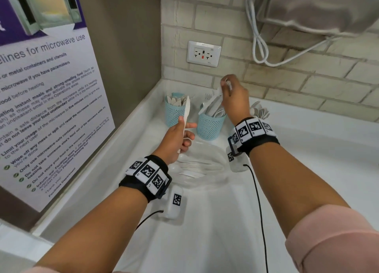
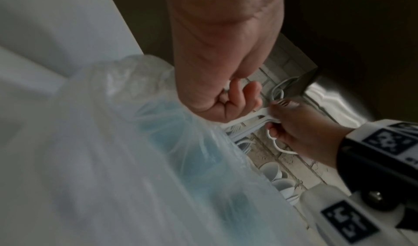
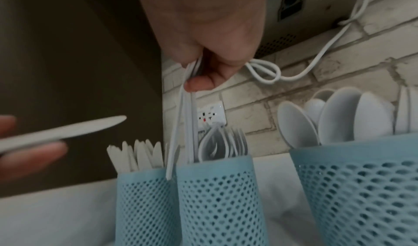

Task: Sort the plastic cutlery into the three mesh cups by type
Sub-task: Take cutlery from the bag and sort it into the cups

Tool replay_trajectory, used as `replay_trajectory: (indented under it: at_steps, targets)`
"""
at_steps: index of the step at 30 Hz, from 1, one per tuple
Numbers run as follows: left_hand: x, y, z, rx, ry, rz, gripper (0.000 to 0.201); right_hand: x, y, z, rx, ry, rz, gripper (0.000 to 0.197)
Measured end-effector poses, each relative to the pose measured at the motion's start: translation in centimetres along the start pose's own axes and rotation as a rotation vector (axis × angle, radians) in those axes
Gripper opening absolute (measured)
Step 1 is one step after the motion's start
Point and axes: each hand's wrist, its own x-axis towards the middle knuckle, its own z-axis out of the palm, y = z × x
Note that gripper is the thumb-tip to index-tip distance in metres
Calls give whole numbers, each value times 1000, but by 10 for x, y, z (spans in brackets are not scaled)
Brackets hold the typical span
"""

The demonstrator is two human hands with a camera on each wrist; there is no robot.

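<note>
Holding: the left hand [image 1: 178, 140] grips one white plastic knife [image 1: 186, 114] upright by its handle, fingers curled round it, blade tip up, in front of the left mesh cup
Right hand [image 1: 233, 97]: raised over the middle mesh cup, fingers pinching the top ends of a small bunch of forks [image 1: 212, 103] that slants down to that cup's rim; in the right wrist view one handle lies outside the rim, between the left and middle cups
Left mesh cup [image 1: 174, 114]: pale blue, near the corner of the white tabletop [image 1: 215, 221], filled with knives standing upright
Middle mesh cup [image 1: 209, 127]: pale blue, just right of the first, holds forks with tines up
Right mesh cup [image 3: 361, 187]: holds spoons [image 3: 339, 117] with bowls up; mostly hidden behind the right wrist in the head view
Loose cutlery [image 1: 194, 167]: white pieces lying on a clear plastic bag [image 1: 215, 160] on the tabletop, between the two wrists
Poster [image 1: 41, 108]: on the left wall, headed "...lines for microwave use", with lines such as "Only use microwave-safe containers" and "Facilities Department"
Wall socket [image 1: 203, 53]: white, on the pale brick wall behind the cups; its small label is unreadable
Wristbands: black, with black-and-white square markers on both wrists
</note>
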Motion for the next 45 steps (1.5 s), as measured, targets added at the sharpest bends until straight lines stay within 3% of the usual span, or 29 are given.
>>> replay_trajectory:
  at_steps: [4,7,9,12,16,22,27,32,38,42,45]
  targets:
    - [0,0,-4,-29,-26,-18,42,-6,7,20,-223,-218,-24,29]
    - [1,0,-6,-27,-27,-17,41,-11,13,27,-470,-260,-47,35]
    - [1,1,-7,-28,-14,-15,40,-11,14,30,-505,-294,-39,35]
    - [1,1,-10,-31,30,0,39,-7,12,31,-430,-267,-20,32]
    - [3,3,-10,19,108,32,36,2,5,18,-251,-59,7,30]
    - [5,4,-6,61,130,68,31,28,-6,-21,-282,89,15,30]
    - [7,4,-2,98,157,109,27,39,-1,-36,-249,89,72,24]
    - [18,18,6,207,230,259,19,38,-10,-49,59,65,79,21]
    - [24,27,25,-17,20,46,33,30,-22,-40,166,-64,112,15]
    - [25,24,34,-14,49,31,34,16,-23,-25,339,-28,199,20]
    - [27,22,38,-4,87,54,34,10,-30,-20,518,-117,311,22]
